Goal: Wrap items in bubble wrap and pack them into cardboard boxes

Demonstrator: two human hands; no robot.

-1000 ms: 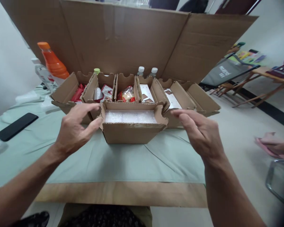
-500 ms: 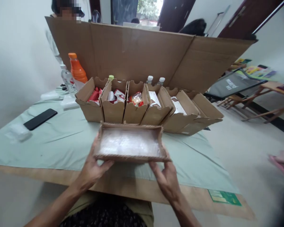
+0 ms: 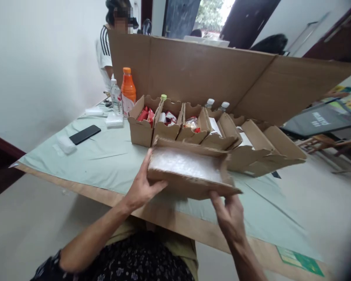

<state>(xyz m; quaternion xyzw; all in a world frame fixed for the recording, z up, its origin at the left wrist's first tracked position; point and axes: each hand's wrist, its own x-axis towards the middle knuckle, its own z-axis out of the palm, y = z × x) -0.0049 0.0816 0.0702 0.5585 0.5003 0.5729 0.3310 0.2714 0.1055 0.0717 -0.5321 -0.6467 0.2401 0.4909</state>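
Observation:
Between my hands is a cardboard box (image 3: pixel 190 185) with an open top, tilted toward me and raised near the table's front. Shiny clear plastic (image 3: pixel 185 164) fills or lines its inside. My left hand (image 3: pixel 142 187) is closed on its left end, thumb along the near wall. At the right end my right hand (image 3: pixel 229 212) grips the lower near corner, its fingers partly hidden beneath. Just behind stands a row of open cardboard bins (image 3: pixel 166 130). Red packets (image 3: pixel 148 115) lie in the leftmost bin, and a wrapped food packet (image 3: pixel 192 123) shows in the third.
A tall cardboard panel (image 3: pixel 193 66) rises behind the bins. An orange bottle (image 3: pixel 128 88), a clear bottle (image 3: pixel 116 97), a phone (image 3: pixel 84 134) and clear plastic bundles (image 3: pixel 114 120) are on the left of the green-clothed table (image 3: pixel 114 164). Behind the panel is a person (image 3: pixel 103 50).
My view has swung left, so the scene sits further right. The box has turned slightly, its right end lower, with both hands still holding it.

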